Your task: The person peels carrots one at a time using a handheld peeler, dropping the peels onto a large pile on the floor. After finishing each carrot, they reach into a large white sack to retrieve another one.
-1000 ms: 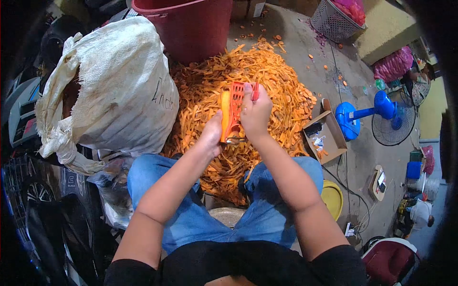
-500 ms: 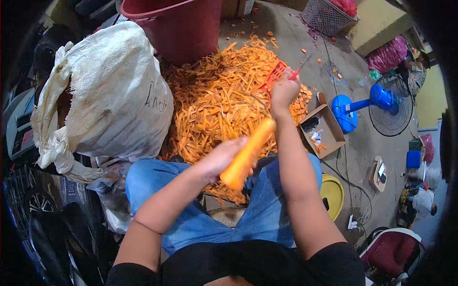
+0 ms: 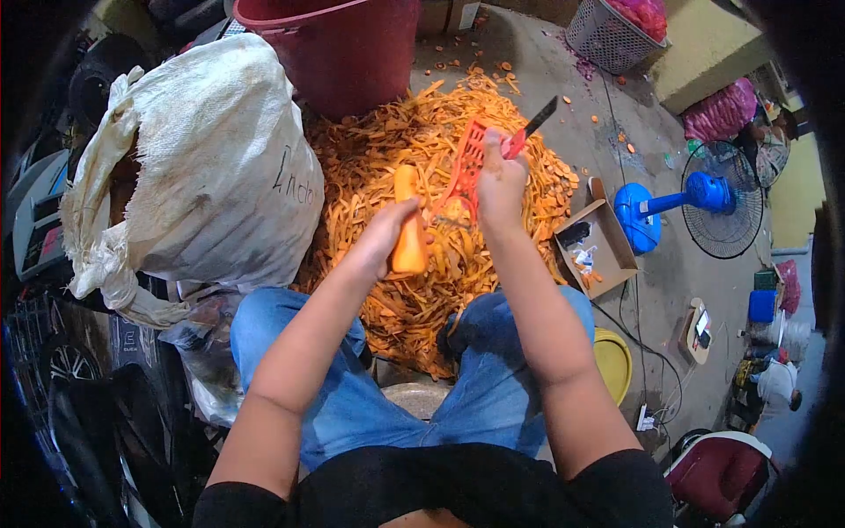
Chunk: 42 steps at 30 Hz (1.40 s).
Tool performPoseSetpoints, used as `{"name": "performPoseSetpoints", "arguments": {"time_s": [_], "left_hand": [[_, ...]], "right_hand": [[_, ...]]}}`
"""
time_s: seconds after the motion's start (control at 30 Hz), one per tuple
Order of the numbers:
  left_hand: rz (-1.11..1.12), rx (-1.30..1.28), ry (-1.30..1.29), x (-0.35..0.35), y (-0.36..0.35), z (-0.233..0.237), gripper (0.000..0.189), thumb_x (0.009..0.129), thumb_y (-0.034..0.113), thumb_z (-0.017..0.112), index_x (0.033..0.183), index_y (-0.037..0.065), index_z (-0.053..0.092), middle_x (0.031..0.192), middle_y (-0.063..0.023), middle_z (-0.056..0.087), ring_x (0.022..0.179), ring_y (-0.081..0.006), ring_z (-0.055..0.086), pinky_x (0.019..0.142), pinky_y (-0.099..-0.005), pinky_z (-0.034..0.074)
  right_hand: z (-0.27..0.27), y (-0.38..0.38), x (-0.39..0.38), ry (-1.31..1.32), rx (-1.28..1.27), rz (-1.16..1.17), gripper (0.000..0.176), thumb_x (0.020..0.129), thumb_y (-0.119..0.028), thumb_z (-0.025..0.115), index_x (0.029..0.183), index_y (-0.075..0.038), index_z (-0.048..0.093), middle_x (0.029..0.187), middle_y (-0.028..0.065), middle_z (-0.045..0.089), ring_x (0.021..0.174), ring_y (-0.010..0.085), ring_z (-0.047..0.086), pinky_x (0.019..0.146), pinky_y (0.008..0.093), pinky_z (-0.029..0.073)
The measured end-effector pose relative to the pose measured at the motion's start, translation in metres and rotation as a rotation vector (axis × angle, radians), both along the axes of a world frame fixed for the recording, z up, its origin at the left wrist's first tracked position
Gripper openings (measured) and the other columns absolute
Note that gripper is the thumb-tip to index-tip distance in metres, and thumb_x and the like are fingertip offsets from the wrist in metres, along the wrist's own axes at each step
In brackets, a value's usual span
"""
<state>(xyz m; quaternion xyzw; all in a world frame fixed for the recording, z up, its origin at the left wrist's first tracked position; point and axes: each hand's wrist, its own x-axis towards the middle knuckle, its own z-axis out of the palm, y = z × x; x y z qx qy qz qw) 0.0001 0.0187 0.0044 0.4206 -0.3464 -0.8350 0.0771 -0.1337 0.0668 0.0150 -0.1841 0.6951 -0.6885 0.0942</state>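
So the carrot [image 3: 411, 242] is sitting in the left hand [image 3: 384, 234], roughly upright in this view and hanging over a big heap of orange peelings [image 3: 352, 233]. The left hand is closing around its lower part, thumb across the front. The right hand [image 3: 502, 194] is gripping a red perforated peeler [image 3: 467, 165], which is hanging apart from the carrot, lower end over the heap. That same hand is also holding a knife [image 3: 540, 118], dark blade pointing up and away. As for progress, the carrot's visible side is looking bright and pretty smooth with no dull skin showing, so I'm guessing that side is basically done; the underside is hiding from me, so can't tell if anything's left there. Going by the heap, plenty of peeling is already behind this person, and some round orange slices are lying along its right edge. A maroon tub [image 3: 361, 62] is standing just behind the heap, and I can't see what's in it. A white sack [image 3: 220, 167] is slumping on the left, bulging, so maybe more carrots are waiting, but I'm not seeing inside properly. Further right, an open cardboard box [image 3: 618, 244] and a blue fan [image 3: 635, 216] are resting on the floor [image 3: 563, 66].
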Motion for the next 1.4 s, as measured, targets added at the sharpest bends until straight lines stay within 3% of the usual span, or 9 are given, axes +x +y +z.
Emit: {"name": "performPoseSetpoints", "arguments": {"time_s": [0.13,0.3,0.43,0.57,0.77,0.9,0.97,1.13,1.4], "left_hand": [[-0.007,0.185,0.143,-0.001,-0.007,-0.033,0.029,0.082,0.033,0.038,0.093,0.007,0.047,0.072,-0.0061,0.054,0.058,-0.0168,0.054,0.051,-0.0302,0.047],[0.057,0.297,0.198,-0.003,-0.003,-0.028,0.033,0.084,0.034,0.033,0.096,0.007,0.047,0.078,-0.0066,0.056,0.062,-0.0178,0.055,0.051,-0.0329,0.047],[-0.040,0.332,0.160,0.003,-0.002,-0.020,0.032,0.085,0.033,0.029,0.098,0.008,0.046,0.081,-0.0072,0.056,0.065,-0.0196,0.055,0.054,-0.0349,0.048],[0.041,0.321,0.132,0.001,-0.001,-0.013,0.030,0.085,0.029,0.028,0.098,0.009,0.046,0.081,-0.0070,0.056,0.067,-0.0197,0.056,0.055,-0.0360,0.048],[0.124,0.230,0.108,0.000,0.002,-0.016,0.029,0.085,0.027,0.028,0.096,0.008,0.046,0.079,-0.0062,0.056,0.066,-0.0172,0.056,0.055,-0.0323,0.048],[0.180,0.230,0.151,0.002,0.008,-0.018,0.028,0.085,0.027,0.029,0.094,0.008,0.047,0.079,-0.0063,0.056,0.065,-0.0170,0.056,0.054,-0.0309,0.048],[-0.038,0.156,0.112,0.010,0.009,-0.022,0.028,0.084,0.026,0.029,0.094,0.007,0.047,0.079,-0.0074,0.056,0.064,-0.0178,0.056,0.054,-0.0308,0.048],[-0.079,0.157,0.157,0.012,0.016,-0.009,0.028,0.085,0.024,0.027,0.095,0.005,0.045,0.078,-0.0105,0.055,0.062,-0.0203,0.056,0.055,-0.0313,0.048],[-0.206,0.044,0.110,0.018,0.028,0.002,0.030,0.087,0.028,0.025,0.098,0.005,0.041,0.076,-0.0113,0.054,0.061,-0.0177,0.055,0.056,-0.0270,0.047]], "right_hand": [[-0.006,0.000,0.014,-0.243,0.069,0.115,0.029,0.081,-0.028,0.048,0.070,0.000,0.051,0.054,-0.0002,0.043,0.051,0.0082,0.036,0.048,0.0242,0.033],[-0.016,-0.008,0.028,-0.137,0.031,0.130,0.029,0.081,-0.026,0.047,0.072,0.001,0.051,0.055,0.0026,0.047,0.051,0.0101,0.039,0.050,0.0255,0.035],[-0.021,-0.011,0.023,-0.170,-0.083,0.161,0.027,0.081,-0.024,0.046,0.073,0.001,0.051,0.056,0.0035,0.047,0.052,0.0105,0.040,0.052,0.0253,0.036],[-0.007,-0.007,0.040,-0.022,0.063,0.142,0.024,0.081,-0.022,0.046,0.073,0.001,0.050,0.058,0.0038,0.048,0.054,0.0102,0.040,0.053,0.0253,0.036],[-0.001,-0.006,0.047,0.018,0.035,0.194,0.020,0.081,-0.019,0.047,0.072,-0.001,0.049,0.060,0.0032,0.048,0.055,0.0100,0.040,0.053,0.0247,0.036],[-0.010,-0.006,0.045,0.025,-0.012,0.177,0.024,0.081,-0.020,0.047,0.066,-0.001,0.045,0.052,0.0052,0.042,0.048,0.0126,0.036,0.047,0.0278,0.033],[-0.015,-0.009,0.040,0.072,0.005,0.160,0.026,0.081,-0.021,0.047,0.064,-0.001,0.043,0.049,0.0060,0.040,0.046,0.0137,0.035,0.045,0.0292,0.032],[-0.018,-0.011,0.030,0.247,0.110,0.035,0.028,0.080,-0.022,0.047,0.063,-0.001,0.043,0.046,0.0089,0.039,0.042,0.0182,0.034,0.043,0.0315,0.031],[-0.012,-0.013,0.004,0.279,0.016,-0.109,0.025,0.079,-0.018,0.047,0.062,0.000,0.043,0.046,0.0093,0.039,0.041,0.0192,0.036,0.043,0.0318,0.031]]}}
